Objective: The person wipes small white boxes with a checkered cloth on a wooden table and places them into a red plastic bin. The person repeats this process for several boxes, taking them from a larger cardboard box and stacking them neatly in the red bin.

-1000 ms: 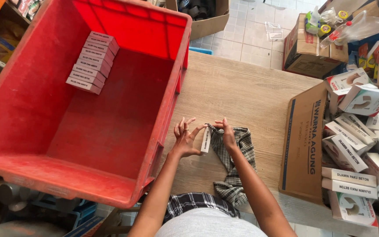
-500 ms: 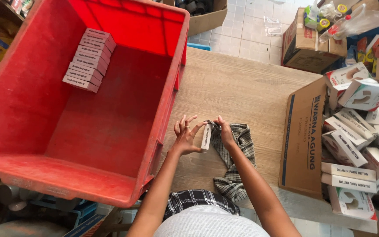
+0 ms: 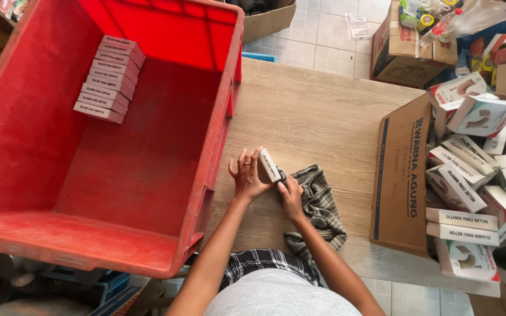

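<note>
Your left hand [image 3: 247, 175] now tips the small white box [image 3: 269, 165] up more, near the table's [image 3: 323, 117] front edge; your right hand [image 3: 291, 196] presses the checked cloth [image 3: 320, 205] (still beside the red crate [image 3: 218, 146]).

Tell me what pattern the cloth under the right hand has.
A dark-and-light checked plaid cloth, seen in the head view.

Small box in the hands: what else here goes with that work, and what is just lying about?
In hand:
- small box, held by left hand
- checked cloth under right hand
- red crate with a row of like boxes
- open carton of more boxes

Lying about:
- brown carton on the floor
- plastic bag
</note>
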